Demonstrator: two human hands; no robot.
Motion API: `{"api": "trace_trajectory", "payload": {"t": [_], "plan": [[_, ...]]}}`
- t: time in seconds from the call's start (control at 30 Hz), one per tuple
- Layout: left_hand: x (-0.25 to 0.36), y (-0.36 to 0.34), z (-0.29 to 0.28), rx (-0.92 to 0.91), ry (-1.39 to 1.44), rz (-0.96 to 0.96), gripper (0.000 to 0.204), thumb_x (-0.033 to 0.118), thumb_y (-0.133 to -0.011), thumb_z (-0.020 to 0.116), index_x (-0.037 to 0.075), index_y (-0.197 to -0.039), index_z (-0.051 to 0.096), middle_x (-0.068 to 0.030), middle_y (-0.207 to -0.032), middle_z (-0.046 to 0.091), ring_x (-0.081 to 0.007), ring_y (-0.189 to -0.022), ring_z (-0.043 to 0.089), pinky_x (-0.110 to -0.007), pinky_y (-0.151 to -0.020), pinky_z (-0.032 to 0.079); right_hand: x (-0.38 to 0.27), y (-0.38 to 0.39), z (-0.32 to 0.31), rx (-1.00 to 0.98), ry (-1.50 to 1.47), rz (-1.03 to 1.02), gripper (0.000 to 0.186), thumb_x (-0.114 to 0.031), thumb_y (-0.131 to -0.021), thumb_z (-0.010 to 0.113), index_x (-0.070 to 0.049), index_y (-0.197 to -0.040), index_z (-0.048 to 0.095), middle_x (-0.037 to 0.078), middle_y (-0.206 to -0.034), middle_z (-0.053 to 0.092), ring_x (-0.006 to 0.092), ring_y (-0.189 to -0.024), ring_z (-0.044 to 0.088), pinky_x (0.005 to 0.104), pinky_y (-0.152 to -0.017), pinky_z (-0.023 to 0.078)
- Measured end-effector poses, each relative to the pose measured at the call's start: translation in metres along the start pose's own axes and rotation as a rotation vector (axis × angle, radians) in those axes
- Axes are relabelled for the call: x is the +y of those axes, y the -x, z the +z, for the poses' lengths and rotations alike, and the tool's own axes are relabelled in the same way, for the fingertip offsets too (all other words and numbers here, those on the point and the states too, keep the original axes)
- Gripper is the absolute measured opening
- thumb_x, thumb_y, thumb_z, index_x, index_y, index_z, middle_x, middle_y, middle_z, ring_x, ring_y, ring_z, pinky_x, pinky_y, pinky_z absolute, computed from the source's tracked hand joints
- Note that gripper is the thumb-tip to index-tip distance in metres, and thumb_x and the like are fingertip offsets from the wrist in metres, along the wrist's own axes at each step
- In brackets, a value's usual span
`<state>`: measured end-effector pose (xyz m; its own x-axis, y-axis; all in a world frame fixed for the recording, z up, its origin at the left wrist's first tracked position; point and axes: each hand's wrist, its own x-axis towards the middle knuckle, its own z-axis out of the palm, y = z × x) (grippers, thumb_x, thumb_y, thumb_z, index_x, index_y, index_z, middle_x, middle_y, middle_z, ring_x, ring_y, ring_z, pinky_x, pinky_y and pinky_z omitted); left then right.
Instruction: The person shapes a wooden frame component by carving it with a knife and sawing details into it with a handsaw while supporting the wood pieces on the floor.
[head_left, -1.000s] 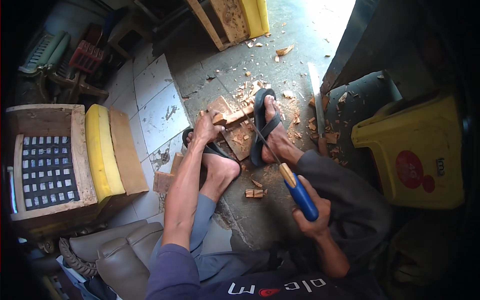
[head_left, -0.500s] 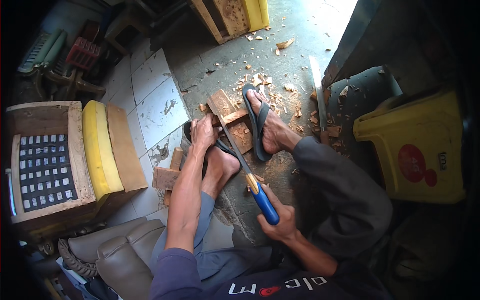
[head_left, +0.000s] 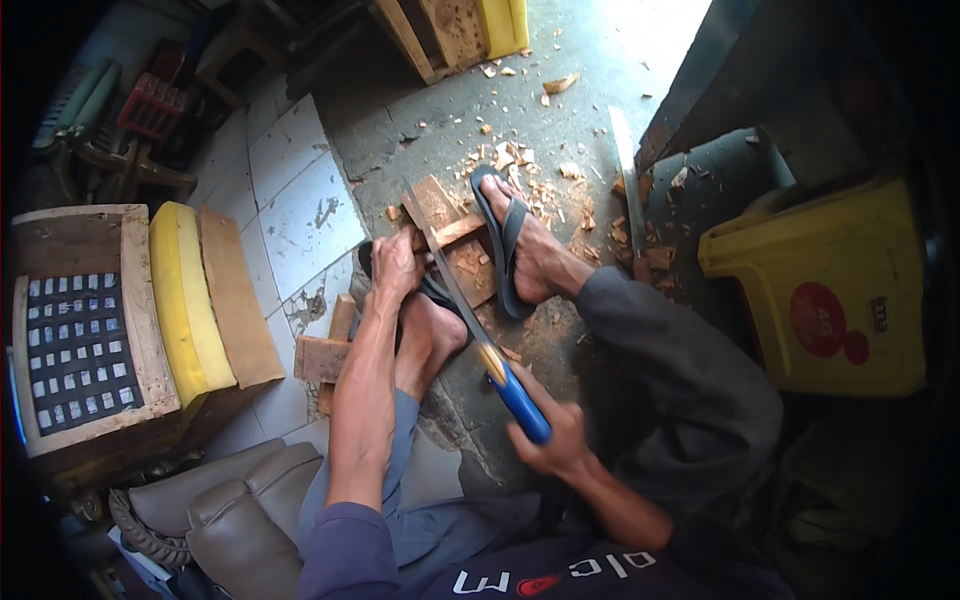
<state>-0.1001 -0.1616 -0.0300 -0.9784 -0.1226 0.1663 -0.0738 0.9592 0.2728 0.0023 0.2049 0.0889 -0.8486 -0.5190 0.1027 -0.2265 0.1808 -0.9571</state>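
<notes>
My right hand [head_left: 556,437] is wrapped round the blue handle of a handsaw [head_left: 455,293]. Its long blade slants up and left, crossing a narrow wooden strip [head_left: 461,229] close to my left hand. With bent fingers, my left hand [head_left: 397,265] grips the strip's left end; its fingertips are partly hidden. The strip rests over a wooden board [head_left: 472,268] on the floor. My right foot [head_left: 510,245], in a black flip-flop, presses against the strip's other end, while my left foot [head_left: 430,335] is beside the board.
A long blade like a machete [head_left: 627,170] lies at right, near a yellow plastic stool [head_left: 745,250]. Wood chips [head_left: 570,170] litter the floor. Wood offcuts [head_left: 322,358] lie left of my left foot. Further left stands a wooden frame with yellow foam [head_left: 185,310].
The whole view has shifted slightly, moving the scene a little left and up. My left hand keeps its grip; the saw still crosses the strip, and my right hand looks slightly blurred.
</notes>
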Motion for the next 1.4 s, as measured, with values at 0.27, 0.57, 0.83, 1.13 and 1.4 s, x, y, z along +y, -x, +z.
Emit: {"api": "trace_trajectory", "payload": {"t": [0.27,0.57,0.83,1.13,1.4], "plan": [[0.009,-0.019,-0.017,0.014,0.059,-0.062,0.031,0.011,-0.073,0.082,-0.001,-0.097,0.066,-0.0252,-0.085,0.071,-0.0442,-0.084,0.07,-0.05,-0.073,0.056,0.021,-0.029,0.016,0.088,-0.054,-0.024,0.074,-0.011,-0.078,0.073,-0.009,-0.149,0.052,0.024,-0.116,0.071,0.0403,-0.078,0.073,0.0434,-0.068,0.059],[0.006,-0.008,-0.011,-0.043,-0.027,-0.018,0.03,0.011,-0.075,0.082,-0.001,-0.096,0.064,-0.0257,-0.086,0.071,-0.0443,-0.086,0.071,-0.05,-0.074,0.057,0.03,-0.036,0.033,0.159,-0.042,-0.146,0.077,-0.009,-0.078,0.07,-0.009,-0.152,0.049,0.026,-0.107,0.072,0.0383,-0.07,0.073,0.0436,-0.065,0.058],[0.004,-0.017,-0.02,-0.036,0.103,-0.052,0.035,0.008,-0.075,0.081,-0.001,-0.103,0.063,-0.0273,-0.088,0.071,-0.0463,-0.088,0.07,-0.051,-0.076,0.056,0.019,-0.04,0.018,0.114,-0.094,-0.026,0.069,-0.014,-0.08,0.069,-0.01,-0.147,0.053,0.03,-0.091,0.069,0.0444,-0.076,0.071,0.0484,-0.066,0.058],[0.01,-0.01,-0.007,-0.154,0.154,-0.149,0.039,0.005,-0.073,0.08,0.001,-0.109,0.066,-0.0286,-0.097,0.071,-0.0467,-0.099,0.069,-0.052,-0.087,0.055,0.036,-0.057,0.036,0.207,-0.084,-0.087,0.069,-0.015,-0.081,0.068,-0.009,-0.148,0.052,0.031,-0.098,0.069,0.0441,-0.076,0.071,0.0482,-0.066,0.059],[0.017,-0.022,-0.018,-0.053,0.032,-0.07,0.043,0.006,-0.078,0.076,0.002,-0.119,0.065,-0.0281,-0.103,0.071,-0.0457,-0.104,0.068,-0.051,-0.087,0.055,0.023,-0.069,0.034,0.145,-0.111,-0.013,0.066,-0.013,-0.082,0.069,-0.008,-0.147,0.054,0.029,-0.095,0.071,0.0433,-0.078,0.072,0.0475,-0.07,0.059]]}}
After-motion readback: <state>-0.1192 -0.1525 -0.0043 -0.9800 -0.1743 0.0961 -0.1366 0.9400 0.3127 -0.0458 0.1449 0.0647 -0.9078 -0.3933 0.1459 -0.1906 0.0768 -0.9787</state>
